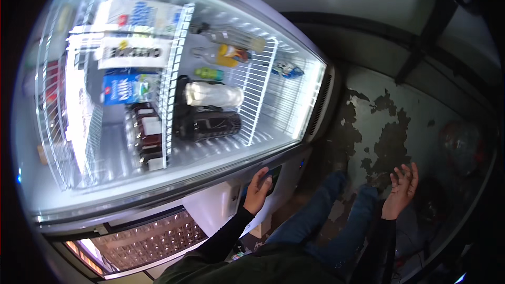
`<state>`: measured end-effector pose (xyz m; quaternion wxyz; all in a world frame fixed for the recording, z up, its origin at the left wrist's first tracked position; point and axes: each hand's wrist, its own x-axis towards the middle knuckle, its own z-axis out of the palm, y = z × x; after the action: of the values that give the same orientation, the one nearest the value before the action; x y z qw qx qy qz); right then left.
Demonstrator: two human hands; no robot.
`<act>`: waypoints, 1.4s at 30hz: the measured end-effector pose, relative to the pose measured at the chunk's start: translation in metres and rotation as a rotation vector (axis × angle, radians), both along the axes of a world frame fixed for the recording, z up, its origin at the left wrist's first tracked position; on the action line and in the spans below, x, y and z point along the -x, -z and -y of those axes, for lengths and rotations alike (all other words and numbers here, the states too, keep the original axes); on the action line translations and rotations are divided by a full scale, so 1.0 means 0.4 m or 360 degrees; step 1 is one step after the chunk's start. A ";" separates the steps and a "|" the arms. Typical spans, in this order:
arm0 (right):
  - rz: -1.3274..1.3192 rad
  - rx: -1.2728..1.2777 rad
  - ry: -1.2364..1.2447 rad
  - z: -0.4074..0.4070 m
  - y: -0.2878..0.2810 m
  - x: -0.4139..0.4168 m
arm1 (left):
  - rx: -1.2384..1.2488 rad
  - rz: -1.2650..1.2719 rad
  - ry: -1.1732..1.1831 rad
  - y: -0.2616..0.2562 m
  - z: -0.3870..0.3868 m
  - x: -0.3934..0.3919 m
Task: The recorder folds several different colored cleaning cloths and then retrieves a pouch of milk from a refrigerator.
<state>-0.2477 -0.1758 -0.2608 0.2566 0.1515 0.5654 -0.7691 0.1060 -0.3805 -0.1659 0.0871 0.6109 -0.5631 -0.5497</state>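
Observation:
My left hand (pixel 257 192) is raised with its thumb and fingers apart and nothing in it. It is nearest the edge of a lit, open refrigerator (pixel 179 181), in front of a white panel bearing a dark patch (pixel 274 179). My right hand (pixel 401 191) hangs palm up over the floor, fingers spread, holding nothing. On the refrigerator's wire shelves (pixel 252 98) are a blue milk carton (pixel 130 87), a white Oatside carton (pixel 134 53) and dark bottles with white labels (pixel 150 132). Another shelf carries a white bottle (pixel 215 94), a black bottle (pixel 215 125) and a small green bottle (pixel 209 73).
A clear bottle (pixel 232 37) and an orange-labelled bottle (pixel 227 55) lie sideways in the view. A crumpled blue packet (pixel 288 69) sits in the bottom. My jeans-clad legs (pixel 315 213) stand on a floor (pixel 367 106) with peeling paint. The right side is dark.

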 end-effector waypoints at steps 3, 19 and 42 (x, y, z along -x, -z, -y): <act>-0.0065 0.0083 -0.0130 0.074 -0.112 -0.015 | 0.0185 -0.0135 0.0043 -0.113 0.006 0.033; -0.0503 0.0345 -0.0953 0.175 -0.576 -0.099 | 0.2899 0.0196 -0.0089 -0.754 0.015 0.021; -0.0638 0.0477 -0.1019 0.047 -0.720 -0.009 | 0.1798 -0.1474 -0.1147 -0.866 0.051 -0.001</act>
<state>-0.2441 -0.1946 0.0272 0.3870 -0.2240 0.5045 -0.7386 0.1064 -0.4009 0.1806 0.7776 0.3291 -0.4312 -0.3180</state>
